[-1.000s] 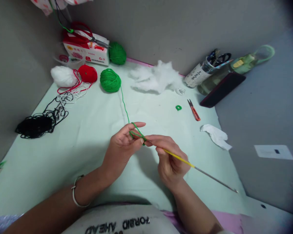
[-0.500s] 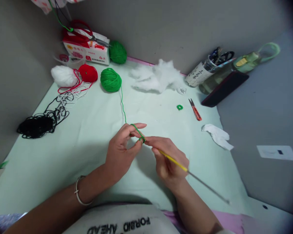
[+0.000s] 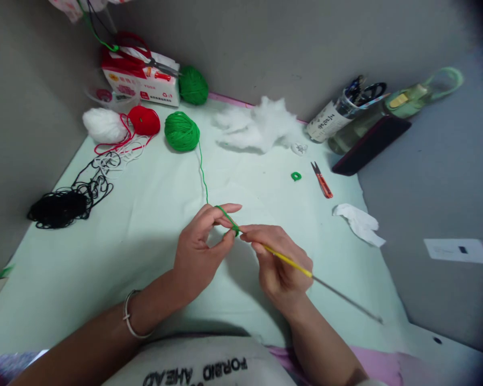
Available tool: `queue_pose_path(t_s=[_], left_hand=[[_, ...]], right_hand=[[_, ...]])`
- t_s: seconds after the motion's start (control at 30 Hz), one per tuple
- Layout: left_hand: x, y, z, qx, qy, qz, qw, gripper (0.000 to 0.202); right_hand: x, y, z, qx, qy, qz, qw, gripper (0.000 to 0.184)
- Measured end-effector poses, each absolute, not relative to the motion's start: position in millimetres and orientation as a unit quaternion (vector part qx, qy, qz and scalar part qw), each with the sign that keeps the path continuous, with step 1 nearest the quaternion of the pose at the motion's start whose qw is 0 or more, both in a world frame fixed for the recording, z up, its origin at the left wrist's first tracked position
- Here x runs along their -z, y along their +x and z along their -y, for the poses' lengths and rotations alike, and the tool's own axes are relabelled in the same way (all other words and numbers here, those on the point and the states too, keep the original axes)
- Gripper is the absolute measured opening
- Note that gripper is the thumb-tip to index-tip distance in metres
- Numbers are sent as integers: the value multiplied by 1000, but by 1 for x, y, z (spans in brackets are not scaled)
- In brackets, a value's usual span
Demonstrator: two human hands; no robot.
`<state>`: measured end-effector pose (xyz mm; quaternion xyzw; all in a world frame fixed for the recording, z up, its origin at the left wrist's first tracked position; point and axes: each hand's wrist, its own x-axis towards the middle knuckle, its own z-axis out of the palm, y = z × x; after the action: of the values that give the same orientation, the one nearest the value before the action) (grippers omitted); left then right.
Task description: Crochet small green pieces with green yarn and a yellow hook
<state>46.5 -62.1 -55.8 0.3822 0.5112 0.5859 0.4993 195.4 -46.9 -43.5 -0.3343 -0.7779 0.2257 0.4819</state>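
Observation:
My left hand (image 3: 199,252) pinches a small piece of green crochet work (image 3: 235,230) between thumb and finger. A strand of green yarn (image 3: 203,174) runs over its raised index finger and back to a green yarn ball (image 3: 182,131). My right hand (image 3: 284,265) grips a crochet hook (image 3: 287,260) by its yellow handle, much like a pen. The hook's tip meets the crochet work, though fingers and yarn mostly hide it. Its grey metal shaft sticks out behind my right hand, down to the right.
Black yarn (image 3: 60,206), white yarn (image 3: 104,126) and red yarn (image 3: 144,120) lie at left. White stuffing (image 3: 261,126) sits at the back. On the right are a green ring (image 3: 295,176), orange thread snips (image 3: 322,181), crumpled tissue (image 3: 359,224) and a dark phone-like slab (image 3: 371,145) against a bottle.
My right hand and the hook have shifted very slightly right, and the hook's rear end has swung a little up. My left hand keeps its pinch in nearly the same place.

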Motion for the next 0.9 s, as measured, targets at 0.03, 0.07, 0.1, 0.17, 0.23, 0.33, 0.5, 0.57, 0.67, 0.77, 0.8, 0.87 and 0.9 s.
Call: queue_pose_path(t_s=[0.03, 0.07, 0.1, 0.17, 0.23, 0.33, 0.5, 0.57, 0.67, 0.77, 0.8, 0.87, 0.9], left_hand=[[55, 47, 62, -589, 387, -511, 493, 14], [55, 47, 63, -587, 380, -510, 501, 13], [54, 47, 63, -580, 363, -510, 522, 13], [54, 47, 62, -560, 319, -504, 575, 22], [54, 47, 62, -545, 291, -492, 613, 34], [55, 47, 62, -546, 273, -469, 638, 37], [54, 46, 62, -545, 240, -425, 681, 38], [53, 45, 62, -542, 237, -424, 686, 38], [52, 44, 62, -541, 235, -432, 682, 38], [51, 44, 63, -543, 230, -436, 680, 38], [51, 44, 63, -546, 227, -434, 680, 38], [50, 44, 62, -550, 220, -427, 683, 37], [49, 44, 62, -553, 217, -426, 683, 36]], right_hand=[[45, 195, 48, -203, -332, 788, 478, 30], [46, 195, 50, -182, -325, 796, 477, 30], [48, 195, 51, -168, -318, 800, 479, 30], [51, 194, 52, -177, -314, 792, 492, 28], [53, 193, 51, -226, -325, 761, 514, 26], [52, 189, 48, -298, -346, 700, 549, 25], [49, 186, 46, -363, -376, 631, 573, 20], [49, 186, 45, -382, -393, 610, 572, 17], [50, 187, 44, -416, -399, 582, 574, 16], [50, 187, 43, -450, -393, 559, 575, 15], [50, 188, 43, -455, -392, 555, 576, 15], [49, 188, 43, -451, -389, 558, 578, 15], [48, 187, 43, -443, -387, 564, 579, 15]])
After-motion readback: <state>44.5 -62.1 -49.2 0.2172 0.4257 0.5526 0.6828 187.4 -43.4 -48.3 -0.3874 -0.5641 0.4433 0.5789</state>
